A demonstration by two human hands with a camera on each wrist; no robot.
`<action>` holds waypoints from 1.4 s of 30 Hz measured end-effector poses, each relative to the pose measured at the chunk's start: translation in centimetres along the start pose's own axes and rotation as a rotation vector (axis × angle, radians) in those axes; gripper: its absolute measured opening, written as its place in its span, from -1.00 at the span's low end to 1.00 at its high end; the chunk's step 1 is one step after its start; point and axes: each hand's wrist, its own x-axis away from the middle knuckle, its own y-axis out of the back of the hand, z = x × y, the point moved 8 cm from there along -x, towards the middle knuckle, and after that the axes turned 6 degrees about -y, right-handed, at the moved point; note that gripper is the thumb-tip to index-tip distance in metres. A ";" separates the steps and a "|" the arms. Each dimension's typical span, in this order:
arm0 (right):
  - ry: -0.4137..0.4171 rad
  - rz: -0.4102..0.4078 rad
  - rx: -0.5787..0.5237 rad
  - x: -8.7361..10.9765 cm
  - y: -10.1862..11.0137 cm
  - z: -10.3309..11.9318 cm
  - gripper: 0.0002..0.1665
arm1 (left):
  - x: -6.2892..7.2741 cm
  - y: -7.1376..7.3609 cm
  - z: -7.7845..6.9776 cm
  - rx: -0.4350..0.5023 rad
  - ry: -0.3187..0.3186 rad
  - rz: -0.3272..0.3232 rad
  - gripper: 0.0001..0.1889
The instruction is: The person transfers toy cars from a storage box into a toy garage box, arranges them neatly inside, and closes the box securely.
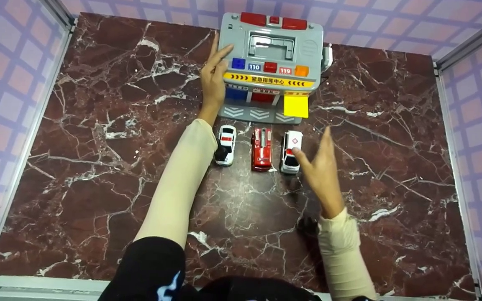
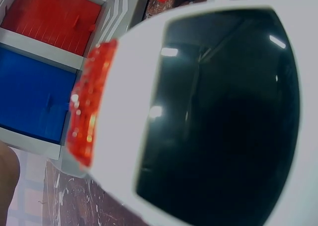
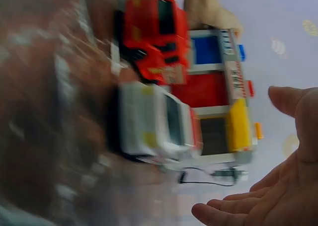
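My left hand [image 1: 214, 79] rests against the left side of a grey toy emergency station [image 1: 234, 35], its fingers extended along the edge. The station's blue door [image 2: 30, 97] and red door [image 2: 49, 17] are down; a yellow door [image 1: 296, 106] on the right is swung up. In front stand a white police car [image 1: 226, 142], partly under my left wrist, a red fire truck [image 1: 262, 150] and a white ambulance [image 1: 292, 140]. Beside the ambulance is my right hand [image 1: 322, 171], thumb and fingers spread, holding nothing. In the head view its thumb tip overlaps the ambulance; contact is unclear.
Everything stands on a dark red marbled tabletop [image 1: 98, 175]. Checkered panels [image 1: 15, 75] with metal frames border the back and sides. A grey handle-like part [image 1: 327, 57] sticks out from the station's right side.
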 end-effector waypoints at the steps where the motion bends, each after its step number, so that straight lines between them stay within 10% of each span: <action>1: -0.014 0.015 0.014 0.0 -0.5 -0.3 0.22 | 0.1 0.0 -0.4 0.000 0.010 -0.002 -0.62; 10: -0.086 0.113 0.080 0.4 -4.1 -1.6 0.20 | 0.2 -0.1 -1.0 0.013 0.005 0.007 -0.61; 25: -0.175 0.046 0.131 0.5 -5.3 -1.9 0.25 | -0.2 0.2 1.8 -0.003 0.035 0.015 -0.60; 35: -0.209 -0.074 0.338 1.6 -3.9 -1.9 0.07 | 0.3 -0.2 -0.9 0.002 0.049 0.021 -0.60; 42: -0.369 0.154 0.597 1.5 -4.6 -3.7 0.32 | 0.3 -0.1 -2.1 0.005 -0.024 0.015 -0.62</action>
